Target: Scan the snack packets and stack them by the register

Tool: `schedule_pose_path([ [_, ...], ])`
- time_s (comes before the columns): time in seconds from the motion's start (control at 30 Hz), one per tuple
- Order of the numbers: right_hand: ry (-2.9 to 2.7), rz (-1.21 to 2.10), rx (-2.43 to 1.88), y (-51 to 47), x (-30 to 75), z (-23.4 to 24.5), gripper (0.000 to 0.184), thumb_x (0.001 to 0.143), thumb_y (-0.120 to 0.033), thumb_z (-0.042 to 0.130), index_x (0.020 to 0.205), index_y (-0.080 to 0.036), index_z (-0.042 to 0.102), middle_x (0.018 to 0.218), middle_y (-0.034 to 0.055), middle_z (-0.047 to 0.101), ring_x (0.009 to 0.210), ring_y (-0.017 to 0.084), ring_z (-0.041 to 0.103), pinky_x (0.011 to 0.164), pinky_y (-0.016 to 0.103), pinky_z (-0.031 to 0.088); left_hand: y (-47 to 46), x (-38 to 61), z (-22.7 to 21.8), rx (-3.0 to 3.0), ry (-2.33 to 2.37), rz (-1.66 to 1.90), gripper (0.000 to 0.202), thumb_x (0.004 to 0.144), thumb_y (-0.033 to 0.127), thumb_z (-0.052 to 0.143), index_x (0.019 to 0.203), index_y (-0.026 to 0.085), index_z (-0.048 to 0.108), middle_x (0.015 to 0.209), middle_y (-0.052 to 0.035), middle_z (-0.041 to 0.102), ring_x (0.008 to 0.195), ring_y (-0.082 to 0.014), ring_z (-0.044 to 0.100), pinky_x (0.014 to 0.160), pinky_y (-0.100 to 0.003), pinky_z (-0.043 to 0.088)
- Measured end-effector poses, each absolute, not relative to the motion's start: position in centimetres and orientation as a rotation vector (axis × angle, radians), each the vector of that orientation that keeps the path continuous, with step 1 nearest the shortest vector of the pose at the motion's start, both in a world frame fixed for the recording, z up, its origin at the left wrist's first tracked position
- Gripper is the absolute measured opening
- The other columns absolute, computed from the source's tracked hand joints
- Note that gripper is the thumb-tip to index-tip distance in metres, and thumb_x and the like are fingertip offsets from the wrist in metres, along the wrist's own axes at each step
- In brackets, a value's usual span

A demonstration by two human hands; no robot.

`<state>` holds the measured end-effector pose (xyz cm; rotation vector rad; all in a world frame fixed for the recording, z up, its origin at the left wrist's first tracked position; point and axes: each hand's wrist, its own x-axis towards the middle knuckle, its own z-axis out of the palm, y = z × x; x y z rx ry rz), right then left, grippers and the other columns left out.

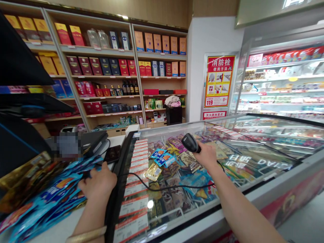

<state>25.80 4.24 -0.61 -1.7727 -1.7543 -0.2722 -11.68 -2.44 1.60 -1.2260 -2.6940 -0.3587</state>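
- The right hand (207, 156) is wrapping its fingers tight around the handle of a scanner (190, 143); the scanner head is sticking out of the hand toward 10 o'clock, and it is hovering just above the glass lid of the freezer (275, 184).
- The scanner's long axis is running from the fist up and to the left; its face seems to be pointing toward 9 o'clock, but I cannot tell the exact angle.
- A black cable (162, 186) is hanging from the right hand and is sagging over the glass toward 8 o'clock, toward the counter (60, 229).
- The left hand (98, 184) is lying palm down at the edge of a pile of blue packets (54, 199); its fingers are curling together onto the nearest packet; whether they are really gripping it or only pressing on it, I cannot tell.
- The packets are lying at about 8 o'clock from the scanner, well apart from it; they are spreading from the left hand toward 9 o'clock, with their long sides roughly along this line.
- So the left hand is the nearer one to the packets, touching them; the right hand with the scanner is the farther one, on the other side of the freezer frame.
- Price tags (136, 189) are running in a row along the freezer's left edge, between the two hands.
- Shelves (106, 76) with boxes and bottles are standing behind, at 12 o'clock.
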Motion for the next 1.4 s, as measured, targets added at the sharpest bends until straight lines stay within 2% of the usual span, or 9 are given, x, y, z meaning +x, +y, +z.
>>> schedule_pose_path([
  [0.2, -1.775, -0.26, -1.766, 4.0, 25.6, -0.3, 0.029, 0.075, -0.029, 0.061, 0.103, -0.024, 0.068, 0.093, 0.0065, 0.074, 0.092, 0.024, 0.066, 0.083, 0.032, 0.034, -2.7, -11.6, 2.1, -1.208, -2.699, -0.37, 0.06, 0.078, 0.038, 0.047, 0.135, 0.019, 0.051, 0.122, -0.0227, 0.06, 0.108, -0.0395, 0.06, 0.095, -0.054, 0.036],
  [0.33, -1.783, -0.245, -1.723, 3.9, 25.6, -0.3, 0.03, 0.074, -0.029, 0.061, 0.102, -0.023, 0.068, 0.093, 0.0074, 0.074, 0.092, 0.025, 0.065, 0.084, 0.033, 0.034, -2.7, -10.8, 2.4, -1.326, -2.507, -0.628, 0.063, 0.078, 0.043, 0.05, 0.136, 0.018, 0.049, 0.126, -0.0181, 0.06, 0.111, -0.0409, 0.056, 0.091, -0.056, 0.042],
  [0.43, -1.797, -0.232, -1.683, 4.0, 25.6, -0.4, 0.029, 0.074, -0.03, 0.06, 0.101, -0.022, 0.068, 0.092, 0.0077, 0.074, 0.091, 0.025, 0.065, 0.084, 0.034, 0.034, -2.1, -10.0, 2.0, -1.482, -2.245, -0.981, 0.071, 0.075, 0.044, 0.055, 0.139, 0.015, 0.045, 0.127, -0.0171, 0.059, 0.115, -0.0375, 0.055, 0.093, -0.05, 0.047],
  [0.6, -1.842, -0.233, -1.613, 3.9, 25.1, -0.4, 0.02, 0.073, -0.03, 0.062, 0.09, -0.022, 0.068, 0.087, 0.0065, 0.073, 0.088, 0.024, 0.064, 0.081, 0.033, 0.034, -0.4, -8.9, 0.0, -1.72, -2.027, -1.425, 0.078, 0.068, 0.046, 0.062, 0.139, 0.018, 0.046, 0.118, -0.0106, 0.064, 0.1, -0.0258, 0.064, 0.09, -0.037, 0.051],
  [0.87, -1.994, -0.151, -1.439, 3.3, 24.0, -0.4, 0.02, 0.074, -0.035, 0.064, 0.091, -0.024, 0.068, 0.088, 0.0024, 0.073, 0.087, 0.02, 0.064, 0.08, 0.03, 0.032, 0.0, -7.2, -2.0, -2.189, -2.127, -0.912, 0.076, 0.065, 0.036, 0.064, 0.137, 0.018, 0.049, 0.131, -0.0112, 0.06, 0.117, -0.0258, 0.058, 0.101, -0.036, 0.043],
  [1.03, -2.018, -0.157, -1.43, 3.2, 23.7, -0.5, 0.022, 0.074, -0.033, 0.065, 0.093, -0.024, 0.068, 0.088, 0.0017, 0.074, 0.087, 0.02, 0.064, 0.078, 0.029, 0.032, -0.9, -8.4, -0.6, -1.851, -2.388, -0.47, 0.078, 0.063, 0.065, 0.058, 0.125, 0.018, 0.062, 0.129, -0.02, 0.06, 0.118, -0.0421, 0.054, 0.092, -0.053, 0.043],
  [1.13, -2.019, -0.149, -1.405, 3.2, 23.5, -0.7, 0.018, 0.073, -0.032, 0.065, 0.088, -0.024, 0.068, 0.086, 0.0015, 0.074, 0.084, 0.02, 0.064, 0.076, 0.03, 0.031, -1.1, -9.5, 0.0, -1.75, -2.47, -0.372, 0.071, 0.056, 0.073, 0.058, 0.102, 0.02, 0.072, 0.121, -0.0209, 0.063, 0.114, -0.0454, 0.055, 0.087, -0.053, 0.045],
  [1.27, -2.021, -0.136, -1.348, 3.2, 23.3, -0.7, 0.014, 0.072, -0.032, 0.066, 0.084, -0.023, 0.067, 0.083, 0.0016, 0.073, 0.083, 0.021, 0.065, 0.075, 0.03, 0.03, -0.9, -9.7, 0.1, -1.781, -2.477, -0.46, 0.054, 0.052, 0.059, 0.065, 0.09, 0.021, 0.069, 0.105, -0.0164, 0.07, 0.103, -0.0396, 0.062, 0.081, -0.043, 0.048],
  [1.4, -2.061, -0.134, -1.28, 3.0, 23.1, -0.7, 0.015, 0.072, -0.03, 0.067, 0.085, -0.023, 0.068, 0.082, 0.0014, 0.073, 0.082, 0.02, 0.064, 0.074, 0.03, 0.029, -0.6, -8.8, 0.1, -1.86, -2.43, -0.938, 0.031, 0.06, 0.045, 0.059, 0.081, 0.023, 0.062, 0.075, -0.0046, 0.071, 0.069, -0.0241, 0.065, 0.063, -0.032, 0.047],
])
